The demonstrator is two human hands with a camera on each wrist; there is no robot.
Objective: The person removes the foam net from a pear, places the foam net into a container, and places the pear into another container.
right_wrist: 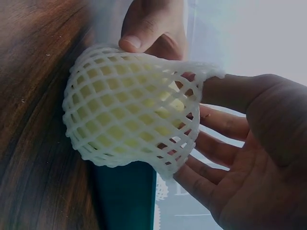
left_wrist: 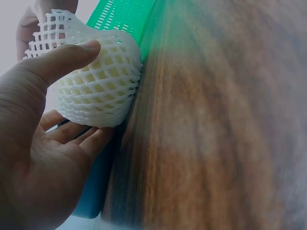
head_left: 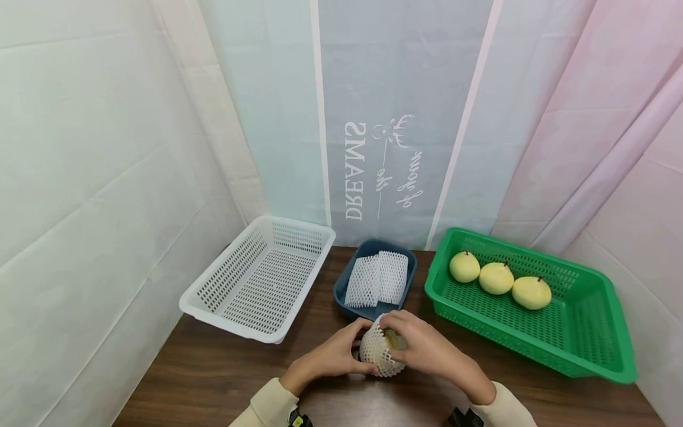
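Observation:
A pale yellow pear (right_wrist: 112,117) sits inside a white foam fruit net (head_left: 376,356) at the front middle of the table. My left hand (head_left: 333,354) holds the netted pear from the left, thumb on the near side and fingers round the far side. From the right, my right hand (head_left: 432,350) grips the net's gathered open end, as the right wrist view shows; its thumb is partly inside the rim. Just behind the hands stands a dark blue tray (head_left: 341,290) with flat foam nets (head_left: 363,281) in it.
To the right, a green basket (head_left: 517,335) holds three pears (head_left: 496,278) in a row at its back left. A white perforated basket (head_left: 267,279) with nothing in it stands at the left. Hanging cloth (head_left: 384,77) encloses the wooden table (head_left: 213,373) behind and on both sides.

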